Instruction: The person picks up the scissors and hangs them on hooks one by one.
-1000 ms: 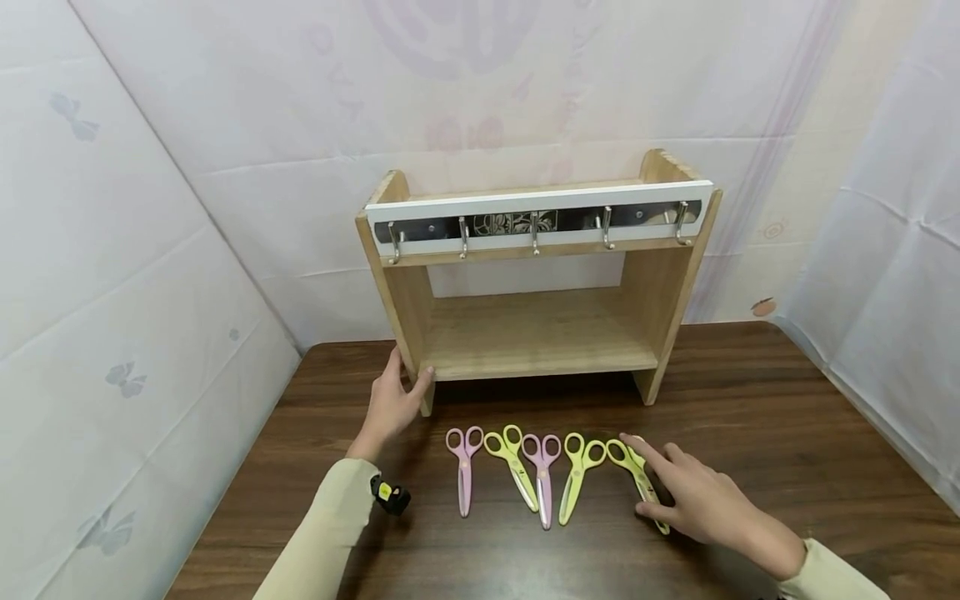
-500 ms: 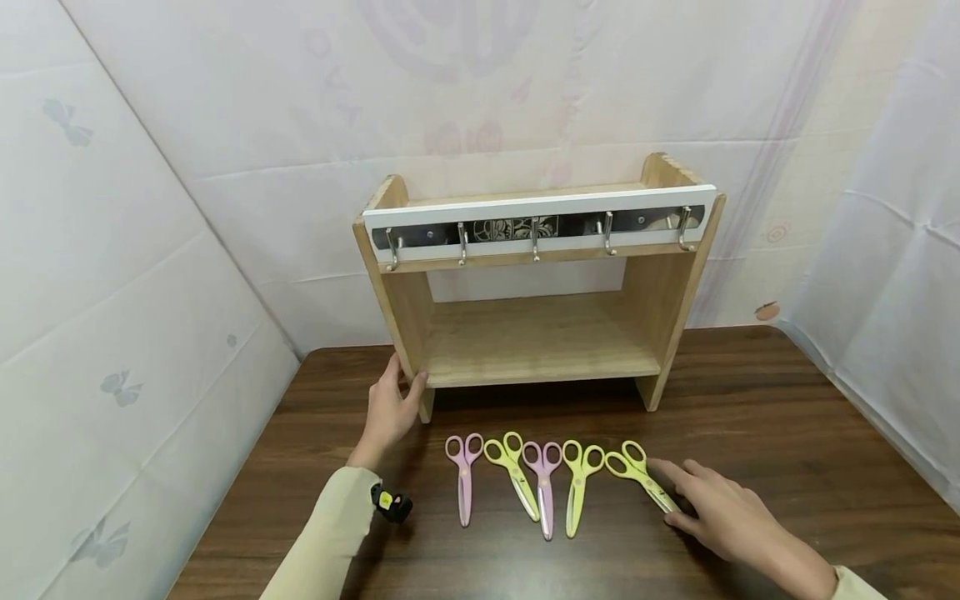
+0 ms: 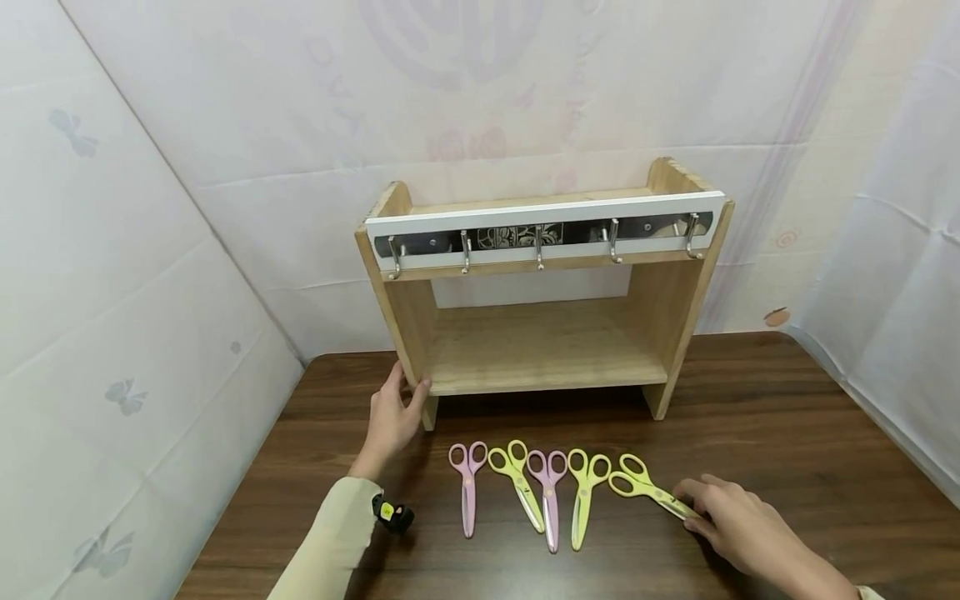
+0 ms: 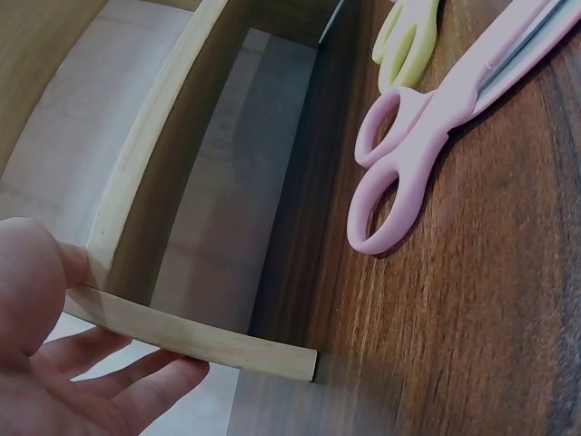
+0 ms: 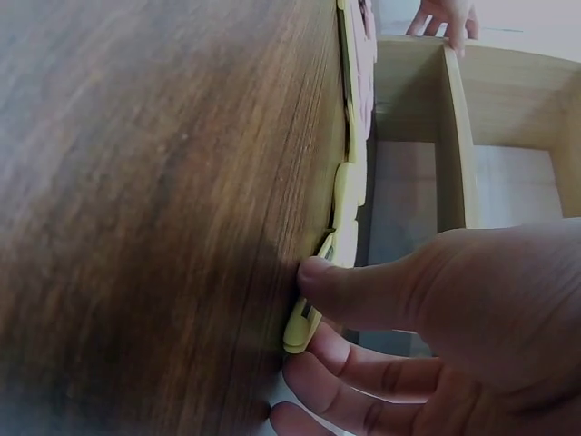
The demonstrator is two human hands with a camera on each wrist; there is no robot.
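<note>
My left hand [image 3: 390, 421] grips the lower left side panel of a wooden shelf [image 3: 551, 385]; in the left wrist view its thumb [image 4: 74, 265] lies at the front and the fingers curl behind the panel. At the right of a row of scissors, my right hand [image 3: 738, 525] pinches the blade end of yellow scissors [image 3: 647, 487] between thumb [image 5: 349, 291] and fingers. These scissors slant, handles toward the upper left, close over the table. Beside them lie other yellow scissors [image 3: 582, 508], pink scissors [image 3: 551, 504], yellow scissors [image 3: 522, 487] and pink scissors [image 3: 468, 493], handles toward the shelf.
A white rail [image 3: 551, 202] with several metal hooks [image 3: 539, 250] runs across the shelf's upper front. The dark wooden table [image 3: 765, 417] meets pale cloth walls [image 3: 187, 333] behind and at both sides. A black band [image 3: 393, 515] is on the left wrist.
My right hand has moved right and now pinches the blade end of the rightmost yellow scissors, which have turned to a flatter slant. My left hand stays on the shelf; the view shifts slightly.
</note>
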